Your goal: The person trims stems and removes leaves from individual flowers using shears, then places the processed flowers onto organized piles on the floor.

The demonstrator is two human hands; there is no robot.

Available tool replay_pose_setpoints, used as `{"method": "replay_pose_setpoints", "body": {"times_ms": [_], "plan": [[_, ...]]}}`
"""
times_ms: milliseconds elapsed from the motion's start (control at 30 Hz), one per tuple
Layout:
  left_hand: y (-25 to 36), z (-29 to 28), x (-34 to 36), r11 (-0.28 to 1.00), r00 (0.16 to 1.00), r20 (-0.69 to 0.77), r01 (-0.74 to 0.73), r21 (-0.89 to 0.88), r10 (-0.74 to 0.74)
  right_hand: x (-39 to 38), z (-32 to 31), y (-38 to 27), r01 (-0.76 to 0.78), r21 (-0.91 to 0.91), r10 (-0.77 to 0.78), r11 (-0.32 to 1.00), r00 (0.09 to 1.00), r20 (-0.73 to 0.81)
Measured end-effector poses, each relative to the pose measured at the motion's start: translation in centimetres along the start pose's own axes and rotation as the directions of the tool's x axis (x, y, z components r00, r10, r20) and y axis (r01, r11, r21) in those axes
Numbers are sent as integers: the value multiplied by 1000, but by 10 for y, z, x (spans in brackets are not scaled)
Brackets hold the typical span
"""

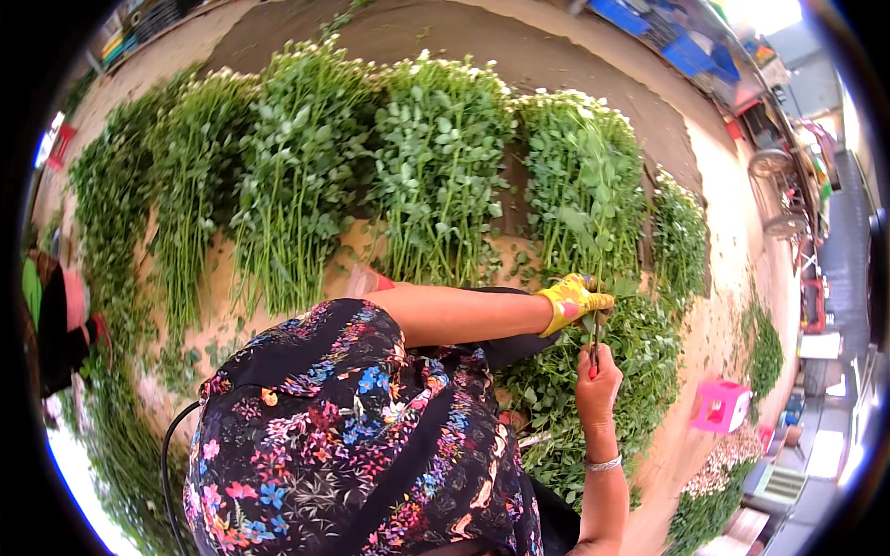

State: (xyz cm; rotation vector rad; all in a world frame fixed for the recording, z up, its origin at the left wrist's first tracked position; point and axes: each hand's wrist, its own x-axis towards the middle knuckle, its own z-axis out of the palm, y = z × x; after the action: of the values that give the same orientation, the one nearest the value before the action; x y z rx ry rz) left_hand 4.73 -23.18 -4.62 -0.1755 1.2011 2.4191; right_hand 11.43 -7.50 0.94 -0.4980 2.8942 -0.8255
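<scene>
My left hand (pixel 568 303), in a yellow patterned glove, is closed around what looks like a leafy flower stem (pixel 601 199) that runs away from me over the bundles. Just below it, my bare right hand (pixel 598 382) grips red-handled pruning shears (pixel 594 360). Their blades point up toward the glove, close to the stem's lower part; whether they touch it I cannot tell. Beneath both hands lies a heap of cut leaves and stems (pixel 640 371). Beyond the glove spreads a bundle of white-tipped flower stems (pixel 584 176).
More flower bundles (pixel 440 167) lie in a row on a dark ground sheet (pixel 417 28). A pink plastic stool (pixel 720 406) stands to the right, near another flower pile (pixel 714 491). Blue crates (pixel 686 54) and a wheeled cart (pixel 779 185) are at the far right. Another person's sleeve (pixel 57 324) shows at left.
</scene>
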Motion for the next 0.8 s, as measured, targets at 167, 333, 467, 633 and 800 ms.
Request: {"method": "replay_pose_setpoints", "body": {"times_ms": [167, 333, 467, 633, 800], "plan": [[24, -49, -23, 987, 978, -136, -159, -4, 157, 22, 11, -6, 163, -20, -159, 986, 978, 135], [78, -183, -30, 980, 968, -165, -172, 102, 187, 25, -12, 10, 39, 39, -42, 998, 996, 79], [106, -267, -34, 977, 951, -283, -71, 199, 127, 16, -36, 41, -148, 159, 145, 976, 989, 27], [99, -312, -21, 976, 924, -383, 75, 207, 10, -11, -57, 67, -278, 215, 281, 936, 959, 15], [75, -320, 4, 970, 925, -379, 117, 214, -28, -34, -70, 76, -349, 252, 365, 902, 931, -18]]}}
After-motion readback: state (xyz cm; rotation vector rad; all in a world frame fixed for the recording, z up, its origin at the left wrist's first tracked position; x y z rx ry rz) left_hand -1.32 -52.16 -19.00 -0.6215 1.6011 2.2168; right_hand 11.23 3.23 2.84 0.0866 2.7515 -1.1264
